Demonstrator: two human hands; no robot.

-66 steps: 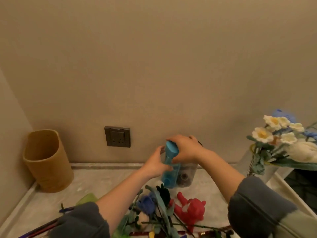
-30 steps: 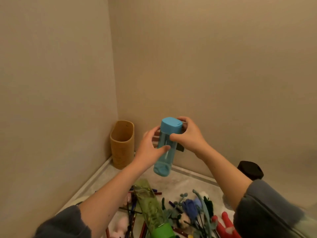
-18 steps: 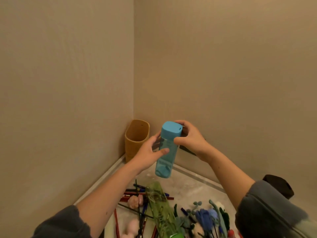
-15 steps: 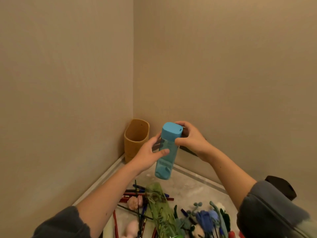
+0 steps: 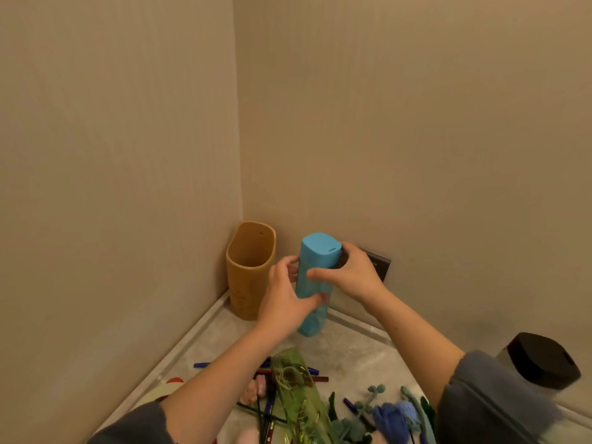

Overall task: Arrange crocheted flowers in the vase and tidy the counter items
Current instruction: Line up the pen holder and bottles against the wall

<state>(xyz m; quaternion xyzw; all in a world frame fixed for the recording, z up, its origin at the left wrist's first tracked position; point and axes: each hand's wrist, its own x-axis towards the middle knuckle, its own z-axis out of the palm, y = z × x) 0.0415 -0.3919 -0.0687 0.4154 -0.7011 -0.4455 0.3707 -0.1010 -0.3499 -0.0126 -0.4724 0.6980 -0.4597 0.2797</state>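
Observation:
I hold a translucent blue bottle (image 5: 312, 302) with a blue cap upright, low over the back corner of the grey counter (image 5: 355, 350). My left hand (image 5: 285, 299) grips its body from the left. My right hand (image 5: 350, 277) grips it just under the cap from the right. Crocheted flowers (image 5: 395, 415) in blue and green lie on the counter at the bottom edge, partly behind my right sleeve. The vase is out of view.
A tan wooden holder (image 5: 250, 270) stands in the corner, left of the bottle. A green transparent bottle (image 5: 299, 395) lies among several pens (image 5: 266, 411) below it. A clear jar with a black lid (image 5: 541, 363) stands at right. A wall socket (image 5: 379, 265) sits behind my right hand.
Both hands have carried the blue bottle left from beside the black-lidded jar toward the corner and then lowered it. The camera turned left, so the vase left the view.

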